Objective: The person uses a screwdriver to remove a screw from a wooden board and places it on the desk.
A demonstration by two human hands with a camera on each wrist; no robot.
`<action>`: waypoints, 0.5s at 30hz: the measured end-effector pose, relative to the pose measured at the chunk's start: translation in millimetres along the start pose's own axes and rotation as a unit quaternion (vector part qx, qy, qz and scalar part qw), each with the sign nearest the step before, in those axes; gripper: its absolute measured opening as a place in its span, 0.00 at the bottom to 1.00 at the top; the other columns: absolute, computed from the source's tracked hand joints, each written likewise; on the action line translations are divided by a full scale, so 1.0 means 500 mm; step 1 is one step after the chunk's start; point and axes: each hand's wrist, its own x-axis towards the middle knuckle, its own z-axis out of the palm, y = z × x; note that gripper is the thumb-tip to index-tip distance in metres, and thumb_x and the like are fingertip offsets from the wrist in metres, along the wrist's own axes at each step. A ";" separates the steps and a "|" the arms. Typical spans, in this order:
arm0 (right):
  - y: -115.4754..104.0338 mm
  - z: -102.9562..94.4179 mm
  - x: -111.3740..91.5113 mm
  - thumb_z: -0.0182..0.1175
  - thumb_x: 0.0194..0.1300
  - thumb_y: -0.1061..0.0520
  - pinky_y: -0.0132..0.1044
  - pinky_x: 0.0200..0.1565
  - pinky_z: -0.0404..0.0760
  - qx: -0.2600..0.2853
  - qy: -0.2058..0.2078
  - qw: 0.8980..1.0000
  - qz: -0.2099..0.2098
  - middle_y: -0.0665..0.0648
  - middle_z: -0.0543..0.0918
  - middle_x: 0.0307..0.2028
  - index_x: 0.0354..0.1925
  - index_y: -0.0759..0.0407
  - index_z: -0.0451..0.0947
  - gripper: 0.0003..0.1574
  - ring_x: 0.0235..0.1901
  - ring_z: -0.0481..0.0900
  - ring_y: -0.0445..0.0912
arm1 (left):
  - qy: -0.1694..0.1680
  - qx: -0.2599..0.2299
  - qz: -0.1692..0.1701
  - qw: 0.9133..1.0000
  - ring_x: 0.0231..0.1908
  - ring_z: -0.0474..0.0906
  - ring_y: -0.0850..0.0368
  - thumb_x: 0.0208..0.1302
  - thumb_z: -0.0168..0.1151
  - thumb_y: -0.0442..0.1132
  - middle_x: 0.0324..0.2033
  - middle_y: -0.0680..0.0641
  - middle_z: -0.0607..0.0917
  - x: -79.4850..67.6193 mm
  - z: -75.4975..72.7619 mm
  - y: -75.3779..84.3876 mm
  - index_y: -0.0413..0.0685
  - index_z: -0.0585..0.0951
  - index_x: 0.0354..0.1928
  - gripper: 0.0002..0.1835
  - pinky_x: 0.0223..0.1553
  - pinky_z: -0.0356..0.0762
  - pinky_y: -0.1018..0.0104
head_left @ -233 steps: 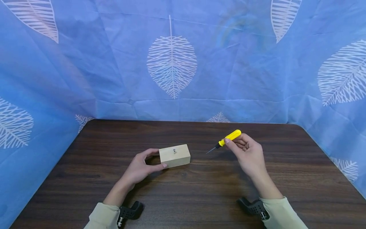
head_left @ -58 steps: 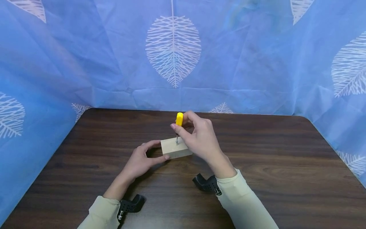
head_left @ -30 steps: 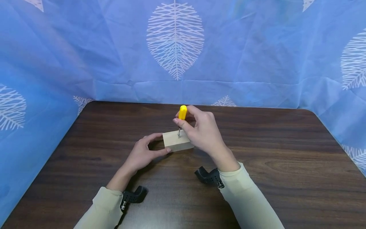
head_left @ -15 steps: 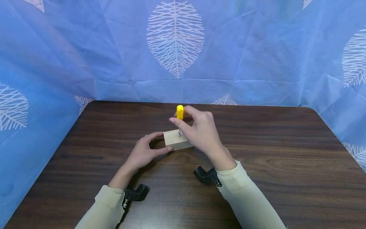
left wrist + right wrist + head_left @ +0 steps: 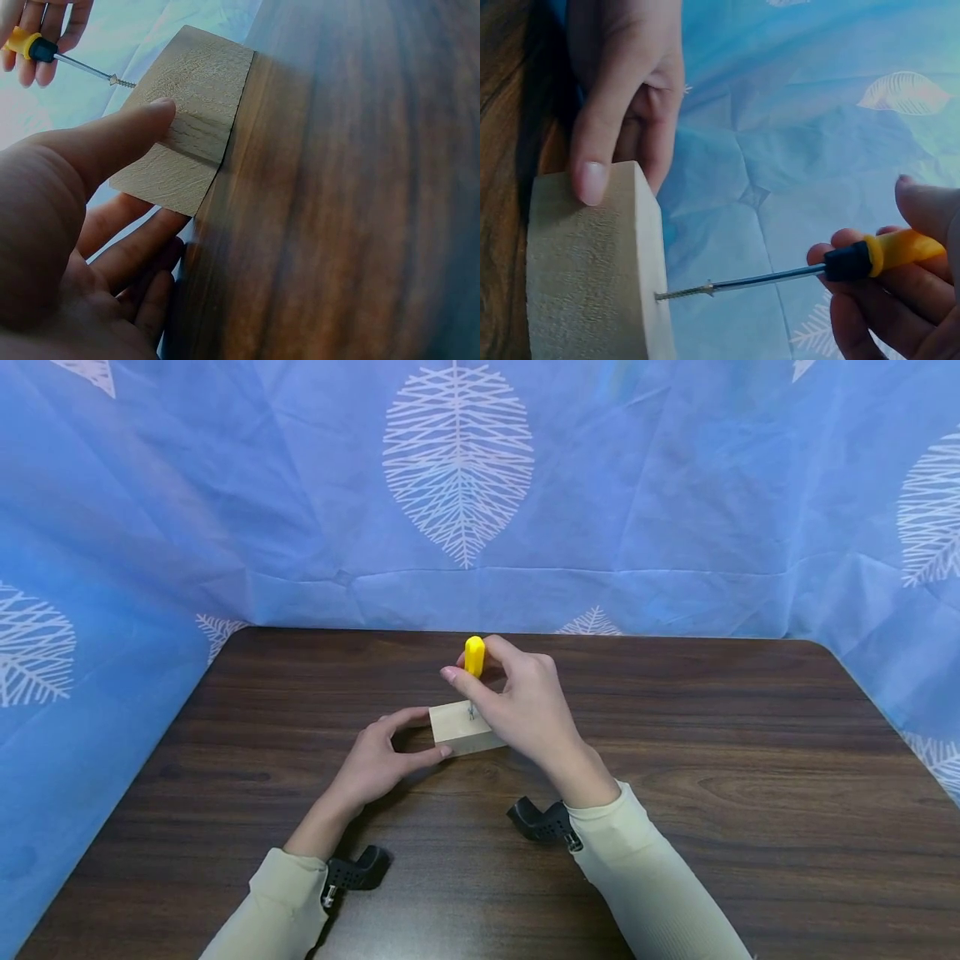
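Observation:
A pale wooden block (image 5: 453,727) lies on the table, with a metal screw (image 5: 682,293) standing partly out of its top face. My left hand (image 5: 375,764) grips the block's left end, thumb on the near side and fingers on the far side. Above the block, my right hand (image 5: 532,710) pinches the yellow handle of a screwdriver (image 5: 474,656) between thumb and fingers. In the right wrist view the screwdriver's shaft (image 5: 780,276) lines up with the screw and its tip meets the screw head. The left wrist view also shows the exposed thread of the screw (image 5: 124,82).
The dark wood-grain table (image 5: 675,760) extends around both hands. A blue curtain (image 5: 600,485) with white leaf prints hangs behind and along the sides. A black camera mount (image 5: 360,868) sits at the left wrist, another camera mount (image 5: 540,821) at the right.
My right hand has brought the screwdriver leftward from beside the block onto the screw. Over the last second the handle has tilted and shifted slightly. My left hand keeps its grip on the block.

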 end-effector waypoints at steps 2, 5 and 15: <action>0.001 0.001 0.000 0.71 0.74 0.50 0.34 0.28 0.78 -0.003 0.004 1.000 -0.006 0.52 0.91 0.32 0.46 0.55 0.86 0.11 0.27 0.85 0.43 | 0.000 -0.001 0.002 1.000 0.77 0.69 0.40 0.65 0.78 0.55 0.71 0.45 0.81 0.000 0.001 0.000 0.53 0.76 0.76 0.40 0.76 0.65 0.32; 0.002 -0.002 -0.001 0.69 0.76 0.51 0.32 0.21 0.67 -0.009 -0.001 1.000 -0.011 0.53 0.89 0.29 0.48 0.55 0.86 0.10 0.16 0.71 0.42 | 0.001 -0.001 0.003 1.000 0.76 0.69 0.40 0.65 0.79 0.55 0.71 0.46 0.82 0.000 0.000 0.002 0.53 0.77 0.75 0.40 0.77 0.64 0.32; 0.003 -0.009 -0.002 0.69 0.76 0.52 0.33 0.20 0.65 0.024 -0.014 0.999 0.021 0.53 0.95 0.44 0.53 0.58 0.78 0.15 0.16 0.72 0.45 | -0.003 -0.005 -0.009 1.000 0.77 0.68 0.40 0.65 0.78 0.56 0.72 0.46 0.80 0.000 0.002 0.002 0.54 0.76 0.76 0.40 0.77 0.64 0.31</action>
